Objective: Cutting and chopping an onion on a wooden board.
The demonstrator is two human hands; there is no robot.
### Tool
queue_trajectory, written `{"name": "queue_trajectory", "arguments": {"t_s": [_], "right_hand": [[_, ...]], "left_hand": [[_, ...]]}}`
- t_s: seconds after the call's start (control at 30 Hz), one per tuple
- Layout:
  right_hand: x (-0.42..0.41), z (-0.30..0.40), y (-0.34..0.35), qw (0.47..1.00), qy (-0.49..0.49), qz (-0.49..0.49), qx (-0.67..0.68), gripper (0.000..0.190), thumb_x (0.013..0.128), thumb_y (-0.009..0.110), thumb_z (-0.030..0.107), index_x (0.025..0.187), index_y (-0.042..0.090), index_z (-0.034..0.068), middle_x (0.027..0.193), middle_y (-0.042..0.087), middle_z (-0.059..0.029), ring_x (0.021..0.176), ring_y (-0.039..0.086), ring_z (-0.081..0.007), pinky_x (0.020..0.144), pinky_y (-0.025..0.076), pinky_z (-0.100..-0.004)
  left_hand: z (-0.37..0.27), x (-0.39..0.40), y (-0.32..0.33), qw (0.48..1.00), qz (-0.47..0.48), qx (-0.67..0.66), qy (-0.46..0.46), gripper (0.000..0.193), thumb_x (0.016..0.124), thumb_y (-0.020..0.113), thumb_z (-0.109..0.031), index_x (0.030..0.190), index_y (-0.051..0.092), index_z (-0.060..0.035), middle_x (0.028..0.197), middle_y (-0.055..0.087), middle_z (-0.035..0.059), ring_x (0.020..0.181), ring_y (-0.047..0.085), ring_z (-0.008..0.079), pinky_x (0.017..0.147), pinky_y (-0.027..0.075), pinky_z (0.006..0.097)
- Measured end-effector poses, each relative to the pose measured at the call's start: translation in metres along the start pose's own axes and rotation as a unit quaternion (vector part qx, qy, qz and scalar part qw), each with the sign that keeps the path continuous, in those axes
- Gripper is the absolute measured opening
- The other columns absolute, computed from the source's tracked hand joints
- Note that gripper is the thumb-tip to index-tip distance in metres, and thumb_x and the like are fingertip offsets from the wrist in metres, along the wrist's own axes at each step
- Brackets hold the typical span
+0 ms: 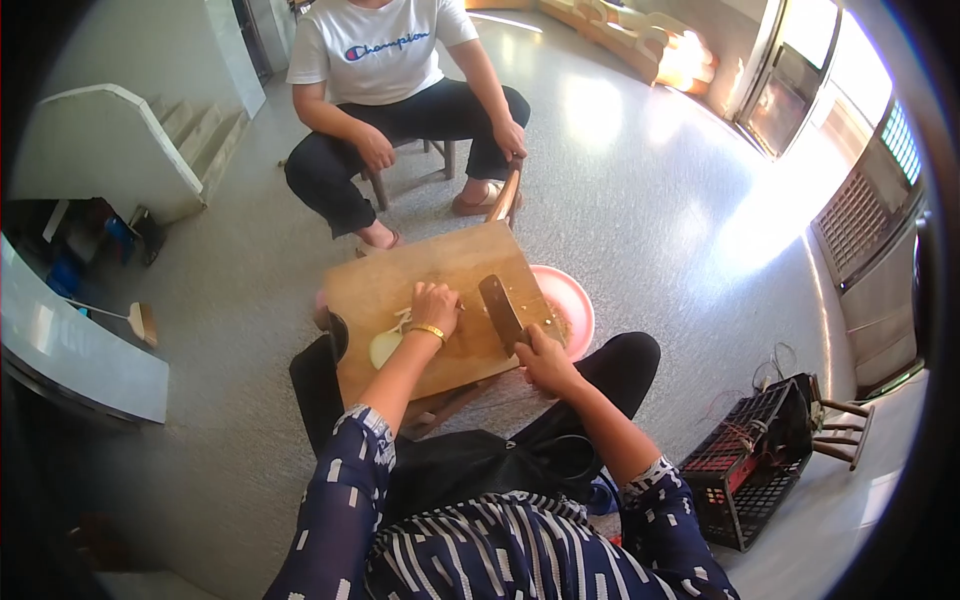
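My right hand (544, 361) grips the handle of a cleaver (499, 309). Its broad dark blade lies over the right part of a wooden cutting board (457, 259), angled away from me. My left hand (435, 306), with a gold-coloured band at the wrist, rests on the middle of the board with curled fingers; whatever is under them is hidden. Just left of that wrist lies a pale, rounded piece of vegetable (385, 349), with whitish strips (403, 318) beside it. Small pale bits dot the board near the blade.
A pink basin (581, 300) sits partly beneath the board's right edge. Facing me, a seated person (375, 52) holds a wooden bar (510, 187) beyond the board. A black plastic crate (742, 465) stands at right, by a wooden stool (844, 431). Stairs (195, 135) rise at left.
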State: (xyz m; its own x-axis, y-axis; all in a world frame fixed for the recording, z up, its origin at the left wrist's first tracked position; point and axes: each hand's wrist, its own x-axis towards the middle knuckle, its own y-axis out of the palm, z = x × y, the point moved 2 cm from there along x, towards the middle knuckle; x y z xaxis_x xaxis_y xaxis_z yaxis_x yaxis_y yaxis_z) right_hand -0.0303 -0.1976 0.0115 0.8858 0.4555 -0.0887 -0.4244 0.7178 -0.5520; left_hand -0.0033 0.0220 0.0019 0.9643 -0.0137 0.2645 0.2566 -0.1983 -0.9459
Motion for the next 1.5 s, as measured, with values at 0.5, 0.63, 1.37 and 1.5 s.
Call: {"name": "queue_trajectory", "arguments": {"t_s": [0.5,0.63,1.37,1.5], "right_hand": [[0.0,0.004,0.003,1.0,0.008,0.004,-0.006,0.023,0.085,0.047,0.02,0.095,0.04,0.001,0.065,0.05,-0.0112,0.043,0.049,-0.016,0.039,0.04,-0.0306],[-0.001,0.006,0.004,0.999,0.032,0.024,0.012,0.022,0.085,0.047,0.02,0.094,0.039,0.001,0.064,0.049,-0.0097,0.044,0.049,-0.0151,0.039,0.04,-0.0297],[-0.003,0.029,0.016,0.995,-0.018,0.026,-0.09,0.028,0.083,0.045,0.021,0.099,0.036,0.0,0.083,0.055,-0.0288,0.08,0.054,-0.0447,0.071,0.041,-0.0504],[0.008,0.03,0.016,0.995,-0.01,0.016,-0.094,0.03,0.082,0.046,0.019,0.104,0.037,-0.001,0.082,0.056,-0.0302,0.078,0.055,-0.0456,0.069,0.042,-0.0512]], "left_hand": [[-0.011,0.002,0.001,0.995,0.026,0.067,-0.063,0.016,0.077,0.049,-0.014,0.078,0.064,-0.0134,0.082,0.062,0.0077,0.087,0.057,0.0233,0.091,0.028,0.0447],[-0.032,-0.007,0.017,0.995,0.091,-0.002,-0.052,0.019,0.077,0.045,-0.012,0.077,0.064,-0.0111,0.081,0.063,0.0087,0.084,0.059,0.0229,0.093,0.028,0.046],[-0.014,-0.034,0.048,0.996,-0.019,-0.064,-0.065,0.02,0.07,0.061,-0.03,0.065,0.063,-0.0097,0.071,0.062,0.0118,0.072,0.058,0.026,0.083,0.034,0.0411],[-0.027,-0.033,0.03,0.995,-0.011,-0.072,-0.07,0.024,0.07,0.061,-0.035,0.069,0.067,-0.0123,0.069,0.063,0.0117,0.07,0.059,0.0259,0.082,0.034,0.0417]]}}
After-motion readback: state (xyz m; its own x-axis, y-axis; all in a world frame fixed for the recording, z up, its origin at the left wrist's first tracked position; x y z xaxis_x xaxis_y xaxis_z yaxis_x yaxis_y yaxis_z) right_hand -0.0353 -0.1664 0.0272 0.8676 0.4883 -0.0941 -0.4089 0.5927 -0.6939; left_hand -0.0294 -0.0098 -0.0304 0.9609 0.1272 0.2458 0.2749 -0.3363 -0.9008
